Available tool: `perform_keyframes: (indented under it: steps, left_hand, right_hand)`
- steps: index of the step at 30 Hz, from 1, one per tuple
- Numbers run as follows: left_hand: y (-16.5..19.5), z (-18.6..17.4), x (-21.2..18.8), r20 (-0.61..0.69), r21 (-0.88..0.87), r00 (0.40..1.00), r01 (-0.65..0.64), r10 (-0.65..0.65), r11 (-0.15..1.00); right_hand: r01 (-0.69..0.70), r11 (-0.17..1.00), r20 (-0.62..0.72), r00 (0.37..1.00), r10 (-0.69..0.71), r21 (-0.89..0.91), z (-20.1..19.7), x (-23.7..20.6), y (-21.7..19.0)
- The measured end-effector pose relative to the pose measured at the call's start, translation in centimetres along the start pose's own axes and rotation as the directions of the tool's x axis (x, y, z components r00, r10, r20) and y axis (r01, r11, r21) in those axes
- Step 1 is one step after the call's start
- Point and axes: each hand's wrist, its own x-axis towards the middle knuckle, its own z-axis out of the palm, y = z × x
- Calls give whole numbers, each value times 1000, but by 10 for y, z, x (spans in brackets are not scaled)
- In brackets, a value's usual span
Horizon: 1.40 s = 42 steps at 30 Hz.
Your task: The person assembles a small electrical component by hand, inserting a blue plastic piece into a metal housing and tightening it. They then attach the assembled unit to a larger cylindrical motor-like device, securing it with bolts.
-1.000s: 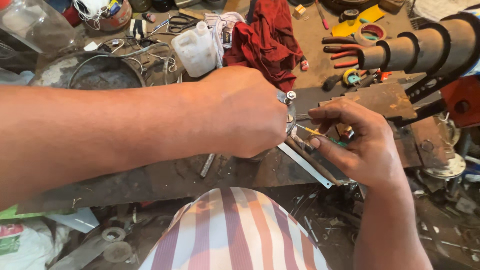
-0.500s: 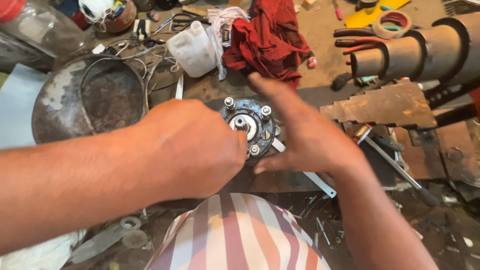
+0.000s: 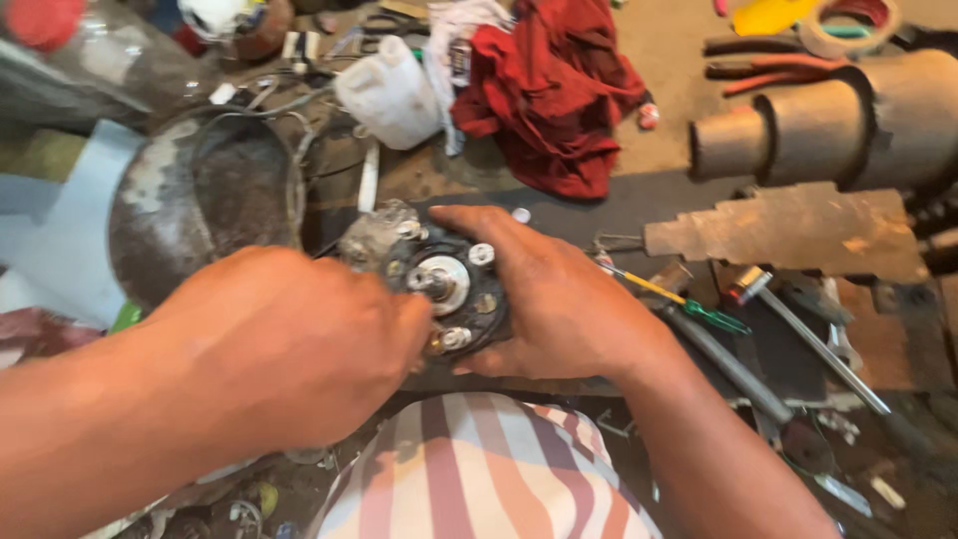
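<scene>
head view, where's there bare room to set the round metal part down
Little is free. One bare patch is the sandy ground between the red rag and the pipe. A narrow dark strip runs below the rag, left of the rusty plate. Right of the right hand tools crowd; the basin and jug fill the left.

A round metal part (image 3: 439, 289) sits at the middle of the cluttered work surface (image 3: 659, 190), between the left hand (image 3: 289, 344) on its left and the right hand (image 3: 554, 299) on its right, both touching it. A large pan (image 3: 200, 210) lies left of the part, toward the left edge. Behind the part stand a plastic jug (image 3: 389, 95) and, to its right, a crumpled cloth (image 3: 554, 90). A screwdriver (image 3: 679, 299) lies just right of the right hand. A stepped metal plate (image 3: 788, 230) lies farther right, with a ribbed pipe (image 3: 828, 125) behind it near the right edge.
</scene>
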Motion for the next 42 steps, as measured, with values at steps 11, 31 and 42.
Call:
perform_keyframes:
  steps: [11,31,42]
  left_hand:
    - [-10,-48,-28,141,32,971,188,-190,982]
    - [-88,34,-68,-139,-980,989,-129,-57,151]
    - [-52,-7,-65,-252,-637,963,-87,-100,766]
  right_hand:
    - [11,1000,-16,1000,-11,-12,4,-6,-2]
    - [-304,938,-129,936,326,166,25,-106,-4]
    - [-308,914,-175,917,359,265,35,-126,-5]
